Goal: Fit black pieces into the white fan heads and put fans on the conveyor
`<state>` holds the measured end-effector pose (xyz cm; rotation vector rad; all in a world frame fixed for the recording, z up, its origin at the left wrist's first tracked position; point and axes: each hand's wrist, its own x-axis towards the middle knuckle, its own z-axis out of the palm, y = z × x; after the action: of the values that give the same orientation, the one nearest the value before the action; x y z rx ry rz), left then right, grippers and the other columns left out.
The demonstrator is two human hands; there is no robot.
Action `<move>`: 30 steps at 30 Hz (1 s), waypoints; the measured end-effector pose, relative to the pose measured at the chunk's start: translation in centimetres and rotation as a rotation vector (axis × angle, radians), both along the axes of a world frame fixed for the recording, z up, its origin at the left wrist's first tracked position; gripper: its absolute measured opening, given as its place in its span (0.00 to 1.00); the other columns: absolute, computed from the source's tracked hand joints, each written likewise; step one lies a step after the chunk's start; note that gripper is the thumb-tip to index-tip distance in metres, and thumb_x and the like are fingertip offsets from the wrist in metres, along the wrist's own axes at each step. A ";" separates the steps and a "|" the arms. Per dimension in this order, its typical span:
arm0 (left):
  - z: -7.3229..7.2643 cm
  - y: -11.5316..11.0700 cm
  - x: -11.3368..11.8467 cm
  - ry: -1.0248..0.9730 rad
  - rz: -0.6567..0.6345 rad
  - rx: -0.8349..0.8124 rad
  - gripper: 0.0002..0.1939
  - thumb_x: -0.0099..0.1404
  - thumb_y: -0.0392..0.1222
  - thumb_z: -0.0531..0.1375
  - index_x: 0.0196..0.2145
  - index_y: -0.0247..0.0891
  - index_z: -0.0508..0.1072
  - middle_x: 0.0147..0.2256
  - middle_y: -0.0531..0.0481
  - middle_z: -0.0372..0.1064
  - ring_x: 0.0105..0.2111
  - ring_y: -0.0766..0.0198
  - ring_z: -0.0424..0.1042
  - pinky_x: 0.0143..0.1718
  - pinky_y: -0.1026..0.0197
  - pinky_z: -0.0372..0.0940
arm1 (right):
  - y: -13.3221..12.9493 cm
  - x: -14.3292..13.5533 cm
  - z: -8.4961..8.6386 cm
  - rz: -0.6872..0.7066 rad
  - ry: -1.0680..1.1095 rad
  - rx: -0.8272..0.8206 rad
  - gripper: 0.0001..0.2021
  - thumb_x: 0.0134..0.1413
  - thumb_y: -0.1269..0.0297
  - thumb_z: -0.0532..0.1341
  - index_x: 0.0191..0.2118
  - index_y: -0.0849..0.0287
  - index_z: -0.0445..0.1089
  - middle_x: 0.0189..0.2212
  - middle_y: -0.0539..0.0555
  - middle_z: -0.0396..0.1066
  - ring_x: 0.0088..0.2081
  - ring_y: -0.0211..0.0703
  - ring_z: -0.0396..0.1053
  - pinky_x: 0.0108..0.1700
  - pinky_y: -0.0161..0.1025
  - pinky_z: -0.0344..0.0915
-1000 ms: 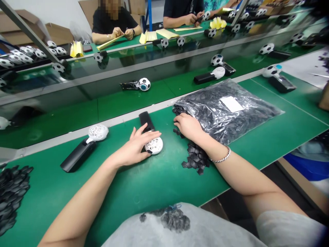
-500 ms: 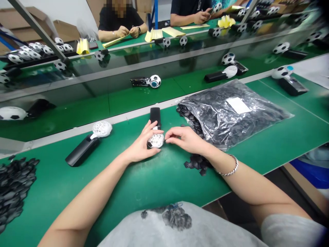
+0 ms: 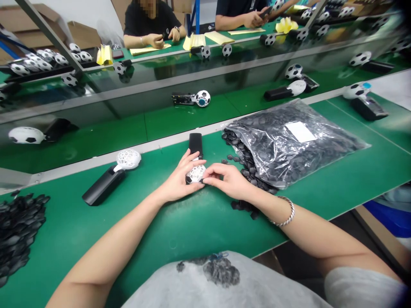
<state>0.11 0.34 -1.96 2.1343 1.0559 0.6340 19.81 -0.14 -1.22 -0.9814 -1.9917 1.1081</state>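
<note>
My left hand [image 3: 177,182] grips a white openwork football-shaped head [image 3: 197,173], thumb on its near side and fingers across its far side. The head's black handle [image 3: 195,145] points away from me on the green table. A few black patches sit in the head's openings. My right hand [image 3: 226,179] pinches a small black piece [image 3: 202,180] against the head's right side; the fingertips mostly cover it. Beyond my right wrist lies a clear plastic bag [image 3: 300,132] full of black pieces, some spilling from its mouth.
Left of my hands lies another white openwork head [image 3: 128,159] with a black handle [image 3: 102,186]. A pile of black pieces [image 3: 19,235] covers the table's left end. Past the table edge, a green conveyor [image 3: 160,120] carries several football-headed items. Two people sit across it.
My right hand has closed in on the head, bringing its fingertips to the right side. Items on the conveyor have shifted right. My left hand keeps its hold.
</note>
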 end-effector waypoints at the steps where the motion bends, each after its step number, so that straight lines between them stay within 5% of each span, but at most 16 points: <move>1: -0.1 0.0 0.0 -0.018 0.007 0.001 0.29 0.56 0.43 0.62 0.54 0.39 0.61 0.62 0.42 0.46 0.63 0.50 0.33 0.60 0.42 0.41 | 0.0 -0.1 -0.1 -0.010 0.012 -0.032 0.02 0.52 0.69 0.60 0.31 0.60 0.69 0.27 0.50 0.69 0.28 0.36 0.65 0.32 0.34 0.63; 15: -0.1 0.0 0.5 -0.117 0.032 -0.023 0.22 0.54 0.36 0.60 0.48 0.39 0.66 0.58 0.41 0.53 0.63 0.49 0.37 0.60 0.39 0.41 | 0.4 -0.9 -0.8 -0.067 0.025 -0.107 0.06 0.50 0.67 0.61 0.27 0.60 0.63 0.23 0.46 0.63 0.24 0.33 0.60 0.27 0.31 0.59; 18: -0.1 0.0 0.6 -0.112 0.022 -0.010 0.22 0.54 0.36 0.60 0.48 0.39 0.65 0.58 0.41 0.53 0.63 0.49 0.36 0.60 0.40 0.40 | 1.4 0.3 -0.3 -0.064 -0.200 -0.031 0.06 0.51 0.64 0.61 0.28 0.60 0.65 0.24 0.47 0.64 0.25 0.35 0.62 0.28 0.32 0.59; 24: -0.3 -0.4 0.7 -0.037 0.157 0.005 0.25 0.49 0.43 0.66 0.45 0.40 0.67 0.56 0.40 0.48 0.60 0.46 0.43 0.59 0.42 0.45 | 3.9 3.7 0.6 -0.425 -0.938 0.245 0.08 0.55 0.63 0.58 0.39 0.59 0.70 0.37 0.57 0.68 0.40 0.48 0.66 0.31 0.37 0.58; 27: -0.2 0.1 0.1 -0.040 0.168 -0.011 0.26 0.49 0.40 0.66 0.47 0.41 0.65 0.52 0.41 0.49 0.57 0.49 0.50 0.58 0.45 0.49 | 4.5 4.4 0.2 -0.384 -1.009 0.204 0.06 0.55 0.65 0.57 0.37 0.57 0.70 0.37 0.56 0.69 0.38 0.46 0.67 0.30 0.36 0.57; 30: 0.1 0.7 -0.8 -0.050 0.016 -0.063 0.30 0.51 0.37 0.63 0.51 0.42 0.60 0.50 0.44 0.53 0.54 0.54 0.56 0.57 0.49 0.52 | 4.6 4.3 0.1 -0.346 -0.992 0.209 0.05 0.55 0.67 0.57 0.35 0.56 0.70 0.37 0.54 0.69 0.37 0.44 0.68 0.30 0.35 0.57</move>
<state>-0.66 1.01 -1.84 2.0478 1.0533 0.6494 24.11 4.45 -1.17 -1.8980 -2.4297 0.1770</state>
